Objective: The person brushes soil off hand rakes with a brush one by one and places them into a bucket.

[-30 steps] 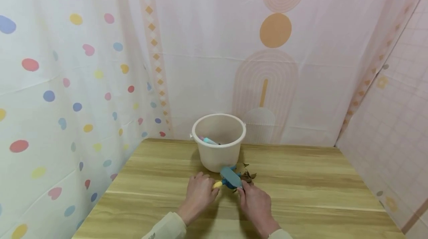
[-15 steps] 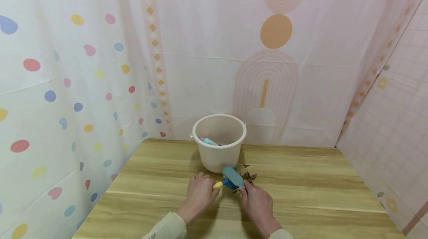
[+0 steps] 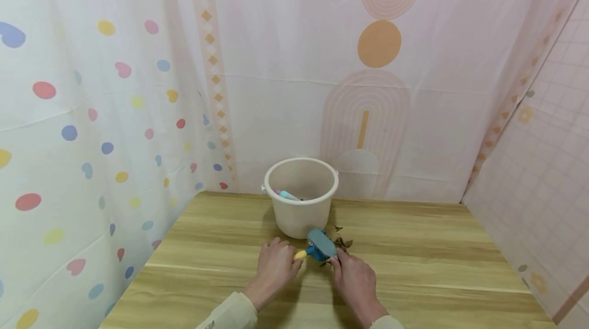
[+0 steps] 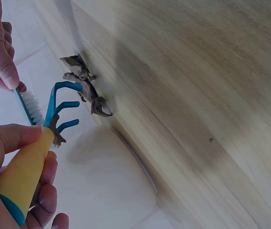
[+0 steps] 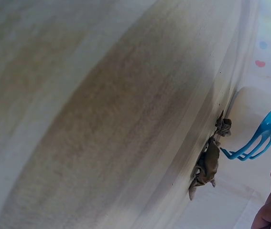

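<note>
My left hand (image 3: 276, 266) grips the yellow handle of a small hand rake (image 4: 27, 171), whose blue tines point away from the palm. A scrubbing brush (image 3: 322, 243) with a blue-grey back is held by its end in my right hand (image 3: 356, 278). In the left wrist view its white bristles (image 4: 32, 106) face the rake, with a scrap of dry leaf between them at the tines' base. Whether bristles and rake touch, I cannot tell. Crumpled brown leaves (image 5: 206, 164) lie on the table just beyond the tines.
A beige bucket (image 3: 301, 219) stands right behind the tools, with a light-blue and purple object (image 3: 289, 195) inside. The wood-grain table (image 3: 414, 267) reaches back to patterned curtains (image 3: 276, 88). A few dark specks (image 4: 211, 140) dot the tabletop.
The brush and my right hand have shifted slightly to the right over the rake. My left hand and the rake stay nearly in place.
</note>
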Action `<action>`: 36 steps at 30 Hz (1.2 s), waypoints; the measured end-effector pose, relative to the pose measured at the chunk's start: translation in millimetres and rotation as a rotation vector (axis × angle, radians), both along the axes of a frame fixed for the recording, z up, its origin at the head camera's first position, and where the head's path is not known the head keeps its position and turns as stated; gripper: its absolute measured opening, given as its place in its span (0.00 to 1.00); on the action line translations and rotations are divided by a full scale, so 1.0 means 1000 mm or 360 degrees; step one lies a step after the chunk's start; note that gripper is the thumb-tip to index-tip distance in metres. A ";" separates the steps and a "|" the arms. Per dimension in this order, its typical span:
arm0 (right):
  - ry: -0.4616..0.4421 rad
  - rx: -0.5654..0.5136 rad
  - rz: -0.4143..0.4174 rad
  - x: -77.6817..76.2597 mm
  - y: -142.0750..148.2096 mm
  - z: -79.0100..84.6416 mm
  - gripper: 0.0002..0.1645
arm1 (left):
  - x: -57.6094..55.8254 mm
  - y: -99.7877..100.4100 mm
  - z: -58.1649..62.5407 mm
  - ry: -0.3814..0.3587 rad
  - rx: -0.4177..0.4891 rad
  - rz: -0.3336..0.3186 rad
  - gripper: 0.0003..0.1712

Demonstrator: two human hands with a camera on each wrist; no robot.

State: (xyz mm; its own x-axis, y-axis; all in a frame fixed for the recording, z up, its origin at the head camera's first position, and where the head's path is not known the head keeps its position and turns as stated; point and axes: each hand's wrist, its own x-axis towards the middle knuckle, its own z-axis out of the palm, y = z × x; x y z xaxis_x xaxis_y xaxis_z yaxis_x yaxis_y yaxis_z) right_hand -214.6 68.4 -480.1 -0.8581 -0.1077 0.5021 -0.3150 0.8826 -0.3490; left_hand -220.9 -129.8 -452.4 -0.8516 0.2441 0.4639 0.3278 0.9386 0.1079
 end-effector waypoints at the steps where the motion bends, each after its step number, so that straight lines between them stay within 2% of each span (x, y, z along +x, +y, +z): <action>1: -0.0007 -0.0005 -0.0005 0.000 0.000 0.000 0.16 | 0.000 0.000 0.000 -0.0001 -0.0001 0.0000 0.11; 15: -0.0045 0.0024 -0.0030 -0.002 0.002 -0.001 0.16 | -0.001 0.001 0.000 0.0005 -0.0007 -0.0010 0.10; 24: -0.0017 0.0058 -0.0039 -0.002 0.003 -0.001 0.16 | 0.000 -0.001 -0.004 0.0039 -0.0021 -0.0020 0.10; 30: -0.0097 -0.0008 -0.0123 -0.004 0.011 0.002 0.16 | 0.001 -0.004 -0.003 0.0029 0.0025 -0.0014 0.12; 32: -0.0054 -0.0042 -0.0103 -0.004 0.010 0.003 0.15 | 0.000 -0.005 -0.002 0.0037 0.0024 -0.0002 0.13; 36: 0.0198 -0.0042 0.0052 -0.001 0.001 0.003 0.15 | -0.002 -0.005 0.000 0.0055 -0.0016 -0.0010 0.14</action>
State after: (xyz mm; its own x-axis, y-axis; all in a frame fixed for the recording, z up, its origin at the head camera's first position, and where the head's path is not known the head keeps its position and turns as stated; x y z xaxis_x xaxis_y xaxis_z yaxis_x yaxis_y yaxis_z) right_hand -216.1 69.6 -477.5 -0.7851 -0.1197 0.6077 -0.3856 0.8622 -0.3284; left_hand -222.8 -134.4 -452.4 -0.8336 0.2542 0.4903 0.3370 0.9375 0.0868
